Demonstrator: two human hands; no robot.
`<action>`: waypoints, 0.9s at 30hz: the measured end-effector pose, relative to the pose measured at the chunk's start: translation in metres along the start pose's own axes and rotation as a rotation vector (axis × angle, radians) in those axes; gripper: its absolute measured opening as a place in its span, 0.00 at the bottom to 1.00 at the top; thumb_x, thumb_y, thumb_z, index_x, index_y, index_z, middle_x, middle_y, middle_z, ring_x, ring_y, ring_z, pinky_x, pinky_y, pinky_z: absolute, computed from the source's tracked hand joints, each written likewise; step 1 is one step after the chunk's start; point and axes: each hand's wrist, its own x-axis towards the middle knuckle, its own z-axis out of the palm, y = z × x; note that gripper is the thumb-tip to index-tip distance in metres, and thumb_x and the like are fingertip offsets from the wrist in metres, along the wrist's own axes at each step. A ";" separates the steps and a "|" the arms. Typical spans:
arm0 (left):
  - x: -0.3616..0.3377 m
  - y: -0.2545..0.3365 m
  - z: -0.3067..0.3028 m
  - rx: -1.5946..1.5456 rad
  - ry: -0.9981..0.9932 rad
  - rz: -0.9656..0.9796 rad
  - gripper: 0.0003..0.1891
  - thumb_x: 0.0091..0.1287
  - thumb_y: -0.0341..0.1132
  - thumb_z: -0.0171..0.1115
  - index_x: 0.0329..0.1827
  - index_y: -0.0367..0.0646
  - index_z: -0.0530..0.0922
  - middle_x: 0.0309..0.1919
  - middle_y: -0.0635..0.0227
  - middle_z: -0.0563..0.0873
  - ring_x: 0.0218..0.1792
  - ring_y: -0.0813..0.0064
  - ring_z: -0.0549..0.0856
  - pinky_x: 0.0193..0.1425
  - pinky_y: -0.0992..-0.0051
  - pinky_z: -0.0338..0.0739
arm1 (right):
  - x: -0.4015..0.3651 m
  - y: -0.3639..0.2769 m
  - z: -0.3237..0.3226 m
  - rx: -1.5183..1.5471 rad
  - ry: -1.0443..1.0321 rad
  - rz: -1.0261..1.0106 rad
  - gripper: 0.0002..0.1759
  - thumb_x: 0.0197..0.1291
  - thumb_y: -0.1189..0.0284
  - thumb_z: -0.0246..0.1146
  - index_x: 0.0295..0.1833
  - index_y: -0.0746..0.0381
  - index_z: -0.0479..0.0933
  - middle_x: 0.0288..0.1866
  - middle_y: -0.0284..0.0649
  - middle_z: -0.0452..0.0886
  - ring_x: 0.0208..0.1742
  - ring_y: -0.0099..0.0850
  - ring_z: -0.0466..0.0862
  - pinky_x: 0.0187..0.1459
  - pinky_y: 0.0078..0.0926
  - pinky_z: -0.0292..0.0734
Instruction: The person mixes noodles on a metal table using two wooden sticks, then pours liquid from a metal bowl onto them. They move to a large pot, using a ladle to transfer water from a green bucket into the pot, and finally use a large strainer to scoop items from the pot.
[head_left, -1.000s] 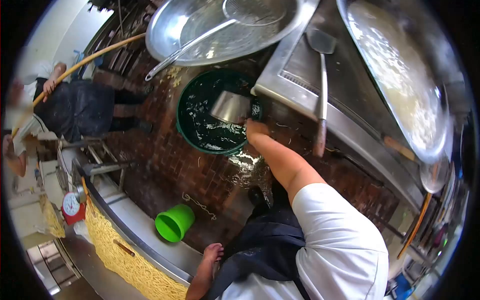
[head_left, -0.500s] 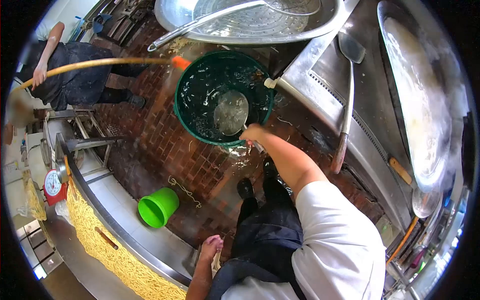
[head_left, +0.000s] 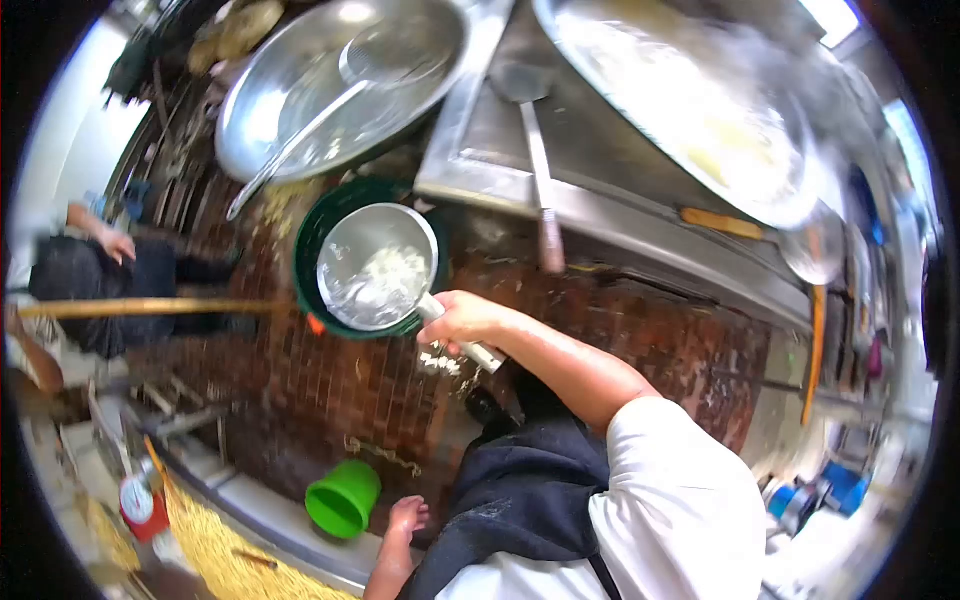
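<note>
Scoop looks round, silvery, straight-handled, with glinting water inside.

Through one head-worn camera, I'm looking forward and down onto the floor beside the worktop edge.

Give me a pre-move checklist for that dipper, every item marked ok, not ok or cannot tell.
1. Right hand gripping the handle of the metal dipper: ok, fingers wrapped around it.
2. Dipper over the dark green tub: ok, it covers most of the opening from this view.
3. How full the dipper is: cannot tell, glare hides the level.
4. Left hand free: ok, nothing visible in it.
5. Long pole well away from tub: not ok, its end appears near the rim.
</note>
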 end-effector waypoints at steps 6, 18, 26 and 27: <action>0.008 0.077 -0.018 0.123 0.007 0.122 0.18 0.70 0.42 0.58 0.60 0.47 0.76 0.41 0.64 0.87 0.32 0.69 0.86 0.31 0.65 0.81 | -0.139 -0.083 -0.019 0.068 0.054 -0.109 0.13 0.55 0.70 0.72 0.37 0.61 0.73 0.24 0.31 0.73 0.20 0.19 0.74 0.22 0.18 0.71; -0.040 0.112 0.108 0.367 -0.067 0.346 0.14 0.72 0.40 0.57 0.57 0.47 0.77 0.36 0.68 0.86 0.28 0.75 0.84 0.23 0.75 0.76 | -0.267 -0.107 -0.196 0.271 0.491 -0.353 0.11 0.56 0.69 0.72 0.30 0.60 0.76 0.22 0.30 0.75 0.20 0.20 0.76 0.23 0.18 0.71; -0.046 0.068 0.117 0.334 -0.167 0.333 0.15 0.73 0.41 0.57 0.59 0.49 0.77 0.39 0.68 0.87 0.29 0.73 0.84 0.29 0.70 0.78 | -0.275 -0.097 -0.315 0.952 0.232 -0.521 0.05 0.67 0.69 0.63 0.38 0.56 0.74 0.24 0.25 0.74 0.20 0.17 0.74 0.20 0.17 0.68; -0.047 0.065 0.118 0.413 -0.160 0.451 0.15 0.73 0.42 0.57 0.59 0.49 0.77 0.40 0.67 0.87 0.30 0.72 0.85 0.30 0.69 0.78 | -0.276 -0.098 -0.324 1.064 0.186 -0.530 0.05 0.67 0.69 0.62 0.38 0.56 0.74 0.24 0.25 0.74 0.20 0.17 0.74 0.20 0.17 0.68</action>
